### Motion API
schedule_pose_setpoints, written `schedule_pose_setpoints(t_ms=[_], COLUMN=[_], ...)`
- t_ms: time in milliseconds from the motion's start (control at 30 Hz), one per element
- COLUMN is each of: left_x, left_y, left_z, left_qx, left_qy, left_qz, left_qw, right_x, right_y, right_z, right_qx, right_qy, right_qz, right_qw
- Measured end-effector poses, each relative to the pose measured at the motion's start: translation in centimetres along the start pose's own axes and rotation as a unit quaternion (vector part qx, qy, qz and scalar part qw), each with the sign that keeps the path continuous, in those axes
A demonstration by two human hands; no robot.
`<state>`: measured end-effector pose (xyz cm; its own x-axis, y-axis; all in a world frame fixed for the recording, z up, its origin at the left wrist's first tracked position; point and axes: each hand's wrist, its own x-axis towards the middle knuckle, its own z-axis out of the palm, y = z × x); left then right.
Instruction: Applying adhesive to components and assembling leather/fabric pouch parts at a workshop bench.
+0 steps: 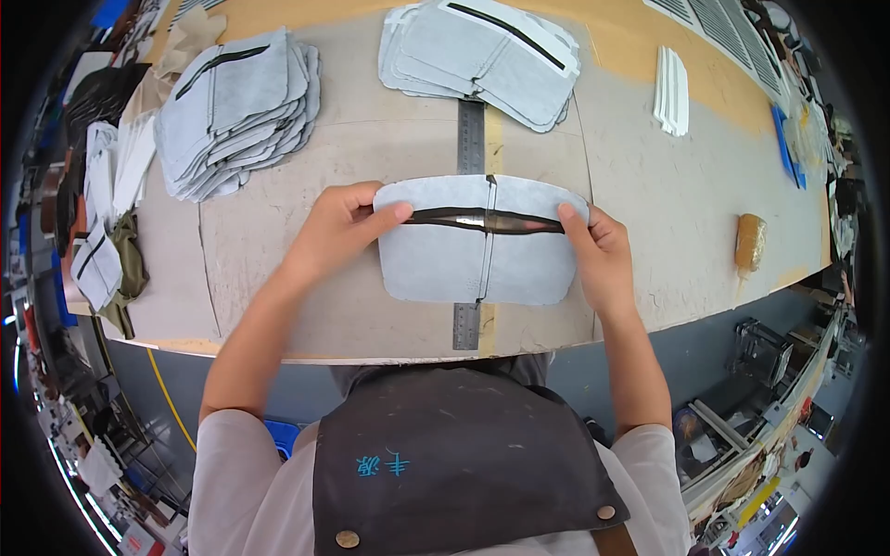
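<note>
Between my two hands is a pale grey fabric panel (431,264) with a centre seam and a black-edged slot running across its upper part. The slot gapes a little in the middle. My left hand (348,222) pinches the panel's left edge, thumb on top at the slot's end. At the right edge my right hand (598,241) grips it the same way, thumb by the other end of the slot. Underneath, a steel ruler (466,329) runs front to back on the table, partly hidden by the panel.
A stack of similar grey panels (250,102) lies at the back left, another stack (482,56) at the back middle. White strips (671,93) lie back right. A tan wrapped roll (751,243) and a blue flat thing (788,146) sit near the worktable's (649,269) right side.
</note>
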<state>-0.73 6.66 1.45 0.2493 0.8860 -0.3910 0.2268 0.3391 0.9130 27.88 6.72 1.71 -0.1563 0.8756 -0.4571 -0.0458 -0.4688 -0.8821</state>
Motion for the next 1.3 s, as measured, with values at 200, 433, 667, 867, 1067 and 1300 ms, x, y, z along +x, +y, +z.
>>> schedule_pose_setpoints(t_ms=[200, 433, 667, 867, 1067, 1300], left_x=[-1.2, -1.4, -0.5, -0.4, 1.5, 8.0], left_y=[-1.2, -2.3, -1.4, -2.6, 1.0, 5.7], left_z=[4.5, 4.4, 5.5, 2.3, 3.1, 11.3], left_qx=[0.178, 0.218, 0.255, 0.394, 0.412, 0.367], left_qy=[0.300, 0.336, 0.324, 0.307, 0.309, 0.162], left_qz=[0.134, 0.167, 0.191, 0.192, 0.214, 0.349], left_qw=[0.927, 0.901, 0.891, 0.845, 0.830, 0.847], right_x=[0.4, 0.4, 0.1, 0.7, 7.2, 16.6], right_y=[2.0, 2.5, 1.7, 0.4, -5.2, -7.9], right_z=[1.4, 1.3, -0.1, -3.1, -14.7, -20.3], right_qx=[-0.332, -0.344, -0.404, -0.377, -0.422, -0.428], right_qy=[0.220, 0.222, 0.252, 0.258, 0.355, 0.317], right_qz=[-0.252, -0.288, -0.240, -0.247, -0.261, -0.056], right_qw=[0.882, 0.866, 0.846, 0.854, 0.792, 0.845])
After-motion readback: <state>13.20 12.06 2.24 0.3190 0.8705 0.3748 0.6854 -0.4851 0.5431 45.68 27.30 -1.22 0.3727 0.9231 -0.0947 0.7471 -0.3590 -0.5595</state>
